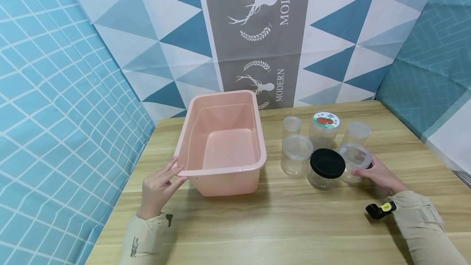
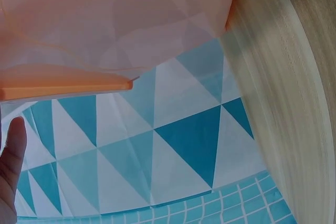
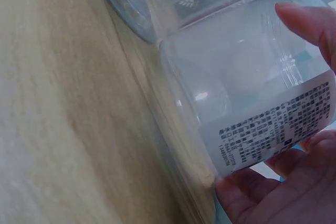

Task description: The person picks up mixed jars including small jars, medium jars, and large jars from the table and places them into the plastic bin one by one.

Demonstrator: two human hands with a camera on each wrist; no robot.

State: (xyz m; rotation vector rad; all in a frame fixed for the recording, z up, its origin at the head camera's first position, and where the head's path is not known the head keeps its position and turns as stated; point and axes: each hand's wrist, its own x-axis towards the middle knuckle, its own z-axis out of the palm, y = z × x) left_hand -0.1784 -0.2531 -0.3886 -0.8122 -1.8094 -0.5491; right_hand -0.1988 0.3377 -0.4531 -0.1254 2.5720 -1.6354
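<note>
In the head view, the left hand (image 1: 158,187) touches the near-left corner of a pale pink, rectangular plastic basin (image 1: 220,171) with its fingers extended against the rim; nothing shows inside the basin, which stands on a light wood-grain worktop (image 1: 257,228). To the right, the right hand (image 1: 380,175) grips a clear round plastic jar with a translucent lid (image 1: 355,155) by its right side. Just left of it stands a clear jar with a black lid (image 1: 327,163), then a wide clear jar with a translucent lid (image 1: 297,147). Behind these are a small clear jar (image 1: 292,126), a clear jar with a tomato-printed lid (image 1: 325,128) and another small translucent jar (image 1: 357,132).

In the left wrist view, the basin's wall fills the top, blurred, and one straight digit of the left hand shows at the left edge, below the basin.

In the right wrist view, thumb and fingers hold the gripped jar from opposite sides, beside a white printed label (image 3: 273,124). The black-lidded jar is just beside it.
</note>
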